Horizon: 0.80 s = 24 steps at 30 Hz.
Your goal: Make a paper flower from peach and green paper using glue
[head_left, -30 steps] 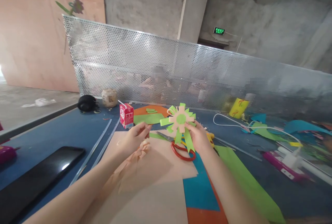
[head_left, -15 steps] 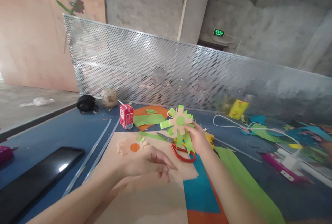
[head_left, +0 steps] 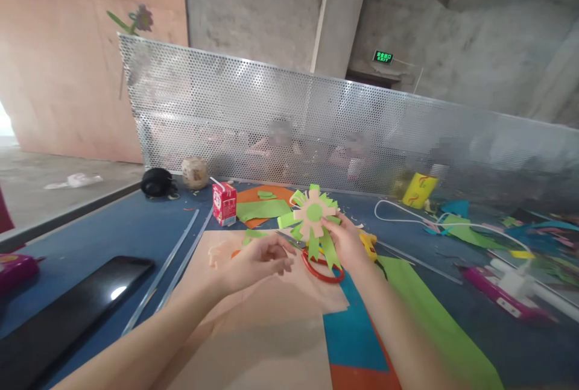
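Between the thumb and fingers of my right hand (head_left: 347, 239) is a paper flower (head_left: 313, 214), with peach petals, a green centre and green strips fanning out behind. My left hand (head_left: 265, 260) hovers over the peach sheets (head_left: 253, 311), fingers loosely bent and apart, nothing in them. Behind that hand a second peach flower (head_left: 219, 254) with an orange centre lies partly hidden. Red-handled scissors (head_left: 323, 272) lie on the sheets just under the held flower, their blades partly covered.
A red drink carton (head_left: 224, 203) with a straw stands behind the sheets. To the left lie a black phone (head_left: 76, 311) and clear glue sticks (head_left: 181, 257). A purple glue gun (head_left: 502, 293), white cable and paper scraps lie right. A perforated metal screen (head_left: 253, 100) borders the table's back.
My left hand has risen and moved toward the held flower, now covering more of the flower on the sheets. My right hand keeps its hold. The view has shifted slightly.
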Available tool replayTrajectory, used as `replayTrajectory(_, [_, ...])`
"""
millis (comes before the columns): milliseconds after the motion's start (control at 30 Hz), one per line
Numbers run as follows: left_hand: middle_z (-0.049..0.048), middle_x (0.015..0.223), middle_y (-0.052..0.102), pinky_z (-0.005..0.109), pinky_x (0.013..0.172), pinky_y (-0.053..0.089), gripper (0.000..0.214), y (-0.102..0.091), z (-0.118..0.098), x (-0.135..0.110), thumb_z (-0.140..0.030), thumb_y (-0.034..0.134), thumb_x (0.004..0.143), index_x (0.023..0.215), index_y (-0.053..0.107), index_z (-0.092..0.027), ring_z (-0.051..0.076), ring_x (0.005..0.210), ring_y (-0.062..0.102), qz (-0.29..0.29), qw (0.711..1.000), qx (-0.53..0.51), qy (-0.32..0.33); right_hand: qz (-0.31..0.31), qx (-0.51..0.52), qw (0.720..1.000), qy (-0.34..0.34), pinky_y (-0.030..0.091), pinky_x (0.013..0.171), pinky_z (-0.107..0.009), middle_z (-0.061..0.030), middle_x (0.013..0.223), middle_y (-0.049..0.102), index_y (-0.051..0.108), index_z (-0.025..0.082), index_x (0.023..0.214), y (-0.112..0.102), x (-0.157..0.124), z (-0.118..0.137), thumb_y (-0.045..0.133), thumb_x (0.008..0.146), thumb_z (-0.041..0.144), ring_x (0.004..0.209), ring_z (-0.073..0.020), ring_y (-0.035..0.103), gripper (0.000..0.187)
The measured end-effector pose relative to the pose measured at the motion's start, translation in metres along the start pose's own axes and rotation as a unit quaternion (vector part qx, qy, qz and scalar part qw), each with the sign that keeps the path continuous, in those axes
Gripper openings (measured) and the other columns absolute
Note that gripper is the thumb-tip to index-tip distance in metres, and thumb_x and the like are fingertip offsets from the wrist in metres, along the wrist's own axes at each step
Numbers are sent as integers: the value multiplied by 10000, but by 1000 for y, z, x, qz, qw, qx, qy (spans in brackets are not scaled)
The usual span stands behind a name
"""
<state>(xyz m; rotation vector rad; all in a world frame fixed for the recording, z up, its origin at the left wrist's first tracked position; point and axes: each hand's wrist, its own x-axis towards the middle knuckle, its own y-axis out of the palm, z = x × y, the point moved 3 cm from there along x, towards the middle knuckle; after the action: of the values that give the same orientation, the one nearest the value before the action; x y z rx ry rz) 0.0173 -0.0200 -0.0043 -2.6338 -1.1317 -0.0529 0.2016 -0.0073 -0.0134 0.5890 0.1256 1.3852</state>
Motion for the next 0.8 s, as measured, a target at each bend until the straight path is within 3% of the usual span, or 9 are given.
replayTrajectory(100, [-25,557,496,207,477,389,266,-10,3,3,-422,514,706,662,473,-163,85,502,471,-126,991,27,-33,0,-10,1000,-7,473,717,-329,-2,814,663,561,206,868,2,-2,0,669,588,209,725,-180,623,300])
replayTrajectory(200, [20,665,547,208,470,395,333,-20,7,3,-477,489,704,720,509,-146,94,539,488,-206,977,-26,-45,13,-17,1000,3,473,721,-318,-15,843,663,560,200,869,6,-4,0,669,590,211,759,-184,622,300])
replayTrajectory(367, [112,838,613,262,529,448,432,-23,15,2,-513,481,698,881,532,-125,164,678,568,-198,969,-121,-85,37,-37,998,23,479,698,-324,-31,838,662,539,192,891,14,-11,2,670,591,210,734,-189,625,328])
replayTrajectory(633, [98,932,598,245,512,446,311,-22,10,3,-364,575,681,911,518,-162,187,746,606,-206,965,-126,-104,59,-85,994,42,480,659,-333,-36,822,652,511,191,893,16,-14,3,665,606,231,702,-197,624,328])
replayTrajectory(800, [110,1002,557,261,526,449,340,-23,11,4,-406,552,696,921,519,-154,198,767,602,-194,970,-127,-73,47,-90,994,47,478,686,-342,-40,833,650,513,189,896,13,-13,2,672,596,234,723,-200,621,343])
